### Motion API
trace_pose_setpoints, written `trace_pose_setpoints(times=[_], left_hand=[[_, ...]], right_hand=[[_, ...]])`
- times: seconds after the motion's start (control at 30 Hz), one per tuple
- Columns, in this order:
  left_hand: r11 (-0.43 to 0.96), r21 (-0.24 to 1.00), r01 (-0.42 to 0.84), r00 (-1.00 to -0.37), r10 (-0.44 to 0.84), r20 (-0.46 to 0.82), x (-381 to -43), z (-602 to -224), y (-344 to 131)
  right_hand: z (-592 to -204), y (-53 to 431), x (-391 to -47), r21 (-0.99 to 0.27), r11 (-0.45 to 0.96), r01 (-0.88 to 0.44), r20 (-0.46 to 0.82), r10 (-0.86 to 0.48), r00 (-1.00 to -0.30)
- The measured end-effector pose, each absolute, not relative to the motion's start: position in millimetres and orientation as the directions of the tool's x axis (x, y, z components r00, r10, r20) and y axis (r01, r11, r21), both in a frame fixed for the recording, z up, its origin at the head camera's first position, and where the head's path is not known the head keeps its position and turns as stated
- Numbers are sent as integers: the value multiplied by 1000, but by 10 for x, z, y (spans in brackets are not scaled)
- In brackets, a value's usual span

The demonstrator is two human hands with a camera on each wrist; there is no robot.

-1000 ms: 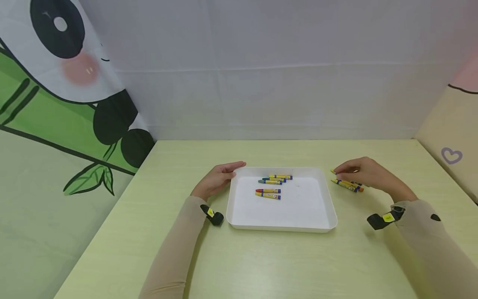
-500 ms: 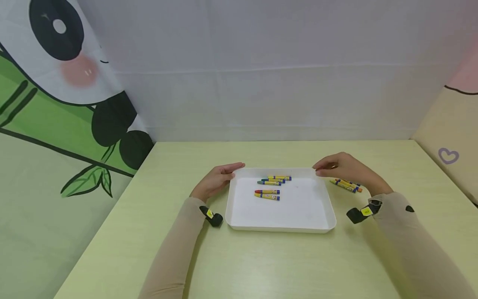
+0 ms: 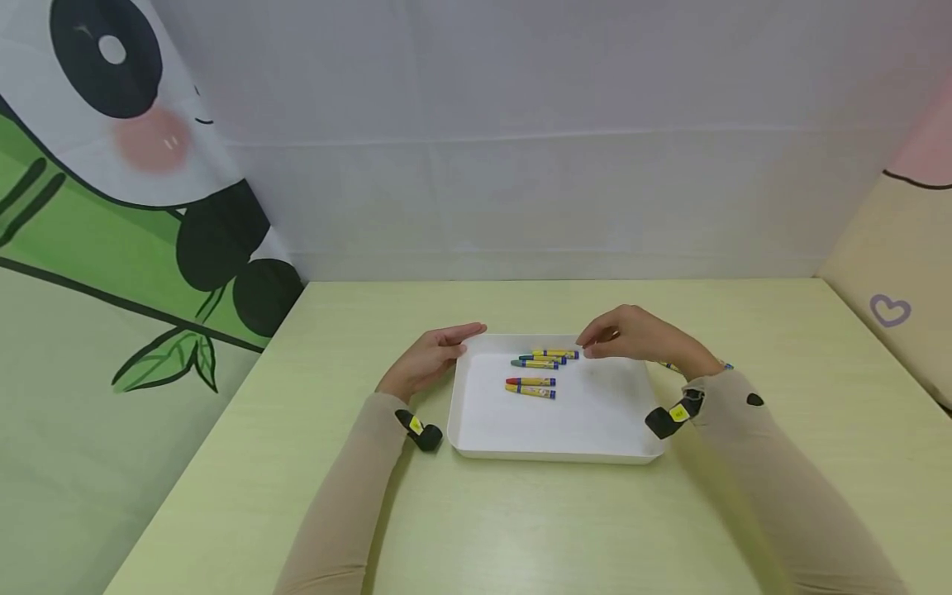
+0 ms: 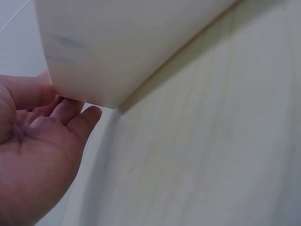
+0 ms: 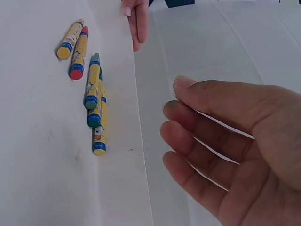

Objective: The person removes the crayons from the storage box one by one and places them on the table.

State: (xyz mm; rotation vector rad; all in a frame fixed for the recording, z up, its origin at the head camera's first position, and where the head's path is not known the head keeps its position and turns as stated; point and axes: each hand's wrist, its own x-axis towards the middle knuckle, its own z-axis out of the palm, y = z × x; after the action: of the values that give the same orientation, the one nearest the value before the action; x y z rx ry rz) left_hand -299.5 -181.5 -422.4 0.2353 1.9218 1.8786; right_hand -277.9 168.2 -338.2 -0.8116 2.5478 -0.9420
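A shallow white tray [image 3: 595,421] lies on the table with several yellow-wrapped crayons in it. At its back left corner my left hand [image 3: 431,357] grips the rim, thumb at the edge and fingers outside; the left wrist view shows these fingers close up by the tray's corner. Over the back right part of the tray is my right hand [image 3: 632,335], thumb and index finger drawn together. A crayon picked up earlier is mostly hidden in it. Just left of these fingertips lie a yellow crayon [image 5: 99,141] and two green ones; a red crayon [image 3: 531,382] and another yellow one lie nearer.
More crayons [image 3: 669,366] lie on the table right of the tray, mostly hidden behind my right wrist. A pale cloth [image 3: 521,198] hangs behind the table's back edge, with a cartoon print at the left.
My right hand has lifted a yellow crayon from the pile on the right and moved left over the tray. My left hand stays at the tray's corner.
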Motion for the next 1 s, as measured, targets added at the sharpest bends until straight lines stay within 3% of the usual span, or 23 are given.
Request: trace_pose_setpoints(times=[0.53, 1.0], left_hand=[[67, 981, -182, -890, 414, -193, -2968, -4204, -1815], [70, 984, -162, -887, 426, -177, -2961, -4190, -1816]], right_hand=[[-3543, 1385, -2867, -656, 593, -466, -108, -686, -720], [-3714, 1210, -2918, -608, 658, -445, -200, -669, -715]])
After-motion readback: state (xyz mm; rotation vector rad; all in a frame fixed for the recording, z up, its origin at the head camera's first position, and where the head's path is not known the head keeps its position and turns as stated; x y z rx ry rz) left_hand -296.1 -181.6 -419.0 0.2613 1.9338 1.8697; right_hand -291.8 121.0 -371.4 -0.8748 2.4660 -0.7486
